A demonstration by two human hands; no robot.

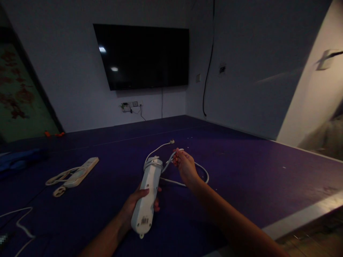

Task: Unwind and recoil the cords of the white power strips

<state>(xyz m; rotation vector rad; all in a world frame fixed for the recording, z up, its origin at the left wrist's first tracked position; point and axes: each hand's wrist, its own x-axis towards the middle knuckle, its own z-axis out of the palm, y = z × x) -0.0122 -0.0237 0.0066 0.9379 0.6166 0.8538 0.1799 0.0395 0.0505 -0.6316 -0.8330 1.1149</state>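
Note:
My left hand (134, 201) is wrapped round a white power strip (147, 196), tilted with its screwed underside and barcode label towards me. Some of its white cord (153, 163) is looped about the far end of the strip. My right hand (185, 165), to the right of that end, pinches a length of the same cord between thumb and fingers. A loose loop of cord curves out past my right wrist. At the cord's far end, the plug (172, 141) lies on the purple surface (235, 167).
A second white power strip (85, 173) with its cord bundled on it lies at the left. A white cable (25, 228) trails at the lower left near blue cloth (20, 160). A television (144, 57) hangs on the far wall above wall sockets (131, 105).

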